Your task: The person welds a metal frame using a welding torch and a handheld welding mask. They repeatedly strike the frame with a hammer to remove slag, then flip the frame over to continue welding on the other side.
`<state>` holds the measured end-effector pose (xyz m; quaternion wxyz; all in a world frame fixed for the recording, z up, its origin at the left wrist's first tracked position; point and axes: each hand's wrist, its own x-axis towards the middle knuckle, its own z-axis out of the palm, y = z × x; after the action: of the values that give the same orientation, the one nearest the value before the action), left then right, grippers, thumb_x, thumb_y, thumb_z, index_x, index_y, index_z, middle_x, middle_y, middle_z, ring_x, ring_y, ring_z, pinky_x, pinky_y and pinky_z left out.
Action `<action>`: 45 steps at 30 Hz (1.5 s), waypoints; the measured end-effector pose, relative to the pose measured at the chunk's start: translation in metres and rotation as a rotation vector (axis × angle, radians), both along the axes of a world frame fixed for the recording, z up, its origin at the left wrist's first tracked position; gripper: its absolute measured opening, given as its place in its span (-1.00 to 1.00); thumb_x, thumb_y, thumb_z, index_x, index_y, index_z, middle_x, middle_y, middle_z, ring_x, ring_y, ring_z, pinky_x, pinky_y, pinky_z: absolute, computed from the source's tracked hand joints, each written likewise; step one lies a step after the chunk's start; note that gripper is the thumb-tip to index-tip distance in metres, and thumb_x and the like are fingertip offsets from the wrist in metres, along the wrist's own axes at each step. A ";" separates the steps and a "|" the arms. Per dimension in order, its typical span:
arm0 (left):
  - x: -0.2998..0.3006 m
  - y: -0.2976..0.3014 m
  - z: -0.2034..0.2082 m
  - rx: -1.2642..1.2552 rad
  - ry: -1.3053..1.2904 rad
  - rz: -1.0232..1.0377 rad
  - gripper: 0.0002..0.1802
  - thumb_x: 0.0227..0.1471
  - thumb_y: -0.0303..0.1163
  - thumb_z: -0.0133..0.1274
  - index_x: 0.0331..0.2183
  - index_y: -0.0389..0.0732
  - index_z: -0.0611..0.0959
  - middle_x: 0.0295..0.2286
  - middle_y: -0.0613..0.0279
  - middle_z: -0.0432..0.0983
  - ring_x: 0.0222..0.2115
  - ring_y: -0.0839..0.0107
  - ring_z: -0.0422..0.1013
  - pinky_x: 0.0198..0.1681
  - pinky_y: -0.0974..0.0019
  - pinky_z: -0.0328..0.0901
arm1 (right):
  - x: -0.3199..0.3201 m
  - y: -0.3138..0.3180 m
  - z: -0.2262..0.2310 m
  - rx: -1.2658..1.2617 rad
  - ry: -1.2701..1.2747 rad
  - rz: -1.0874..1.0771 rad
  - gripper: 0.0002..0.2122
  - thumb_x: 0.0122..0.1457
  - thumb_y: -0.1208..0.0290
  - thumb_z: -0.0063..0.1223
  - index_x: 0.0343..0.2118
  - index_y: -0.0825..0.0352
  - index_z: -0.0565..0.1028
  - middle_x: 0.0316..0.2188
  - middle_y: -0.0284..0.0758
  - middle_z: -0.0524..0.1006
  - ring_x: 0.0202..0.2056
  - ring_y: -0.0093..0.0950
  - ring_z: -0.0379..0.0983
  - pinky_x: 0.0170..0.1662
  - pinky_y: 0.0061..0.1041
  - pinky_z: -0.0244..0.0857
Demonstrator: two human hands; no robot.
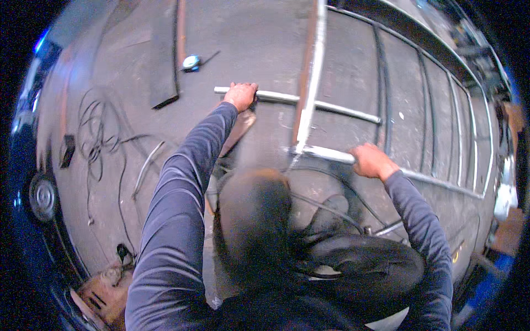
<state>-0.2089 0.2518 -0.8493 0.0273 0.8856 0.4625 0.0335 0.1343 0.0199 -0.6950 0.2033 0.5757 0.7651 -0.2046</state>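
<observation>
My left hand [241, 96] is wrapped round a straight silver metal tube [276, 96] near its left end. The tube runs rightward across a long upright bar [312, 77], which has a rusty side and a bright silver side. My right hand [374, 161] is closed round the near rail of a ladder-like metal frame [436, 179], just right of where that rail meets the bar's near end. Several crosspieces span the frame toward the right. Whether the tube touches the bar where they cross, I cannot tell. My knees, in dark trousers, are bent below my hands.
A tape measure [191, 63] lies beyond my left hand, beside a dark flat steel piece [164, 60]. Tangled black cable [99, 132] and a short bent tube [148, 168] are on the floor at left. A wheel [43, 196] stands at the left edge.
</observation>
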 end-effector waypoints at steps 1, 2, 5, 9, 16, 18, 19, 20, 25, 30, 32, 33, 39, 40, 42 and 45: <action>-0.027 -0.003 0.003 0.021 -0.006 0.041 -0.79 0.02 -0.38 -0.11 -0.26 -0.18 0.49 -0.32 -0.03 0.52 -0.24 0.02 0.46 -0.14 -0.04 0.27 | 0.000 0.001 0.001 -0.007 -0.003 0.005 -0.65 -0.13 0.47 -0.02 -0.18 0.26 0.52 -0.28 -0.06 0.54 -0.18 -0.09 0.46 -0.08 -0.20 0.34; -0.056 -0.006 0.005 0.043 -0.011 0.081 -0.80 0.02 -0.38 -0.11 -0.27 -0.18 0.49 -0.34 -0.03 0.52 -0.26 0.01 0.46 -0.16 -0.03 0.28 | -0.002 0.003 0.002 -0.014 -0.006 0.009 -0.65 -0.13 0.47 -0.02 -0.18 0.26 0.52 -0.28 -0.06 0.54 -0.18 -0.09 0.45 -0.08 -0.20 0.34; -0.126 -0.006 0.003 -0.098 -0.054 0.237 -0.78 -0.02 -0.35 -0.06 -0.29 -0.22 0.53 -0.37 -0.10 0.53 -0.27 -0.06 0.45 -0.17 -0.09 0.30 | -0.005 0.001 0.007 -0.020 -0.009 -0.002 -0.65 -0.13 0.47 -0.02 -0.18 0.26 0.52 -0.28 -0.06 0.54 -0.18 -0.08 0.45 -0.08 -0.20 0.34; -0.181 -0.021 0.004 -0.085 -0.070 0.430 -0.76 -0.07 -0.32 0.03 -0.32 -0.25 0.54 -0.40 -0.16 0.53 -0.29 -0.06 0.46 -0.20 -0.02 0.33 | -0.005 0.010 -0.005 -0.051 -0.048 0.002 -0.63 -0.16 0.49 0.01 -0.18 0.30 0.50 -0.30 -0.05 0.54 -0.18 -0.08 0.45 -0.08 -0.21 0.31; -0.209 -0.014 -0.040 -0.171 -0.012 0.577 -0.67 -0.02 -0.36 -0.07 -0.14 -0.09 0.51 -0.26 -0.06 0.52 -0.19 0.00 0.43 -0.14 0.00 0.31 | 0.011 0.000 -0.015 0.084 0.025 0.059 -0.69 -0.13 0.47 0.01 -0.24 0.30 0.53 -0.31 -0.05 0.54 -0.23 -0.08 0.47 -0.12 -0.19 0.35; -0.262 -0.008 -0.064 -0.104 -0.014 0.580 -0.70 0.04 -0.35 -0.14 -0.15 -0.13 0.50 -0.29 -0.11 0.51 -0.22 -0.03 0.45 -0.17 -0.04 0.32 | 0.000 0.013 -0.015 -0.042 0.002 0.017 -0.71 -0.13 0.46 0.02 -0.26 0.30 0.53 -0.34 -0.06 0.54 -0.24 -0.09 0.48 -0.15 -0.18 0.37; -0.240 -0.007 -0.050 -0.115 -0.072 0.595 -0.71 0.04 -0.36 -0.13 -0.16 -0.13 0.51 -0.30 -0.13 0.52 -0.24 -0.03 0.45 -0.18 -0.04 0.32 | 0.003 0.012 -0.016 -0.066 -0.029 -0.003 -0.70 -0.12 0.44 0.02 -0.25 0.30 0.51 -0.35 -0.06 0.54 -0.25 -0.09 0.48 -0.16 -0.18 0.36; -0.242 -0.003 -0.049 -0.093 -0.030 0.619 -0.68 0.02 -0.35 -0.08 -0.13 -0.12 0.50 -0.30 -0.12 0.52 -0.25 -0.03 0.45 -0.18 -0.04 0.32 | 0.002 0.014 -0.017 -0.081 -0.040 0.008 -0.70 -0.12 0.43 0.02 -0.23 0.30 0.50 -0.36 -0.06 0.54 -0.26 -0.08 0.47 -0.17 -0.18 0.35; -0.230 0.006 -0.059 -0.157 -0.025 0.688 -0.58 0.00 -0.32 -0.03 -0.03 -0.05 0.46 -0.22 -0.07 0.50 -0.17 0.00 0.43 -0.09 -0.01 0.29 | -0.003 0.017 -0.045 -0.061 0.025 0.013 -0.65 -0.14 0.43 0.05 -0.20 0.30 0.51 -0.32 -0.08 0.54 -0.21 -0.10 0.46 -0.10 -0.20 0.32; -0.187 -0.022 -0.031 0.049 -0.083 0.660 -0.48 -0.02 -0.23 0.05 0.02 -0.05 0.39 -0.08 -0.04 0.37 -0.11 -0.02 0.38 -0.03 -0.03 0.25 | 0.000 0.021 -0.076 -0.185 -0.103 -0.043 -0.63 -0.14 0.38 0.09 -0.17 0.26 0.51 -0.31 -0.07 0.54 -0.19 -0.12 0.47 -0.08 -0.20 0.32; -0.181 -0.026 -0.023 -0.060 -0.224 0.569 -0.51 -0.02 -0.21 0.06 -0.02 -0.10 0.45 -0.14 -0.04 0.41 -0.12 -0.01 0.38 -0.05 0.06 0.29 | -0.007 0.027 -0.068 -0.212 -0.091 -0.034 -0.61 -0.14 0.33 0.16 -0.15 0.22 0.51 -0.29 -0.09 0.55 -0.19 -0.12 0.47 -0.10 -0.20 0.34; -0.169 -0.031 -0.017 -0.140 -0.320 0.535 -0.55 -0.03 -0.22 0.06 -0.07 -0.13 0.48 -0.17 -0.05 0.44 -0.15 0.02 0.41 -0.07 0.09 0.29 | -0.003 0.026 -0.070 -0.245 -0.127 -0.032 -0.60 -0.14 0.32 0.18 -0.15 0.22 0.51 -0.28 -0.10 0.55 -0.19 -0.12 0.47 -0.11 -0.21 0.34; -0.110 -0.103 0.037 -0.629 -0.648 0.353 -0.66 -0.03 -0.29 0.05 -0.22 -0.29 0.58 -0.34 0.00 0.55 -0.29 0.30 0.49 -0.18 0.26 0.32 | 0.007 0.029 -0.061 -0.323 -0.039 -0.071 -0.53 -0.15 0.24 0.24 -0.10 0.22 0.49 -0.25 -0.10 0.55 -0.17 -0.13 0.47 -0.11 -0.23 0.33; -0.096 -0.107 0.052 -0.721 -0.637 0.414 -0.66 -0.02 -0.30 0.05 -0.20 -0.30 0.57 -0.35 0.04 0.55 -0.31 0.35 0.49 -0.19 0.27 0.32 | 0.008 0.032 -0.061 -0.349 -0.041 -0.100 -0.53 -0.14 0.22 0.23 -0.10 0.22 0.49 -0.25 -0.11 0.55 -0.16 -0.13 0.47 -0.11 -0.23 0.33; -0.066 -0.105 0.086 -0.821 -0.775 0.352 -0.69 0.04 -0.34 -0.01 -0.19 -0.30 0.57 -0.35 0.12 0.56 -0.33 0.43 0.48 -0.22 0.33 0.35 | 0.007 0.034 -0.059 -0.381 -0.018 -0.130 -0.52 -0.13 0.19 0.23 -0.09 0.22 0.49 -0.23 -0.11 0.54 -0.15 -0.13 0.46 -0.10 -0.24 0.32; -0.016 -0.088 0.120 -1.027 -0.832 0.182 -0.68 0.17 -0.32 -0.12 -0.09 -0.27 0.49 -0.25 0.15 0.51 -0.30 0.39 0.46 -0.22 0.34 0.38 | 0.001 0.036 -0.036 -0.401 0.075 -0.262 -0.57 0.00 0.08 0.11 -0.08 0.20 0.49 -0.15 -0.16 0.52 -0.09 -0.20 0.44 -0.06 -0.27 0.29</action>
<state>-0.2253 0.1640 -0.7290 0.6187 0.6309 0.4434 0.1502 0.1352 0.0557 -0.7307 0.2568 0.6100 0.6350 -0.3983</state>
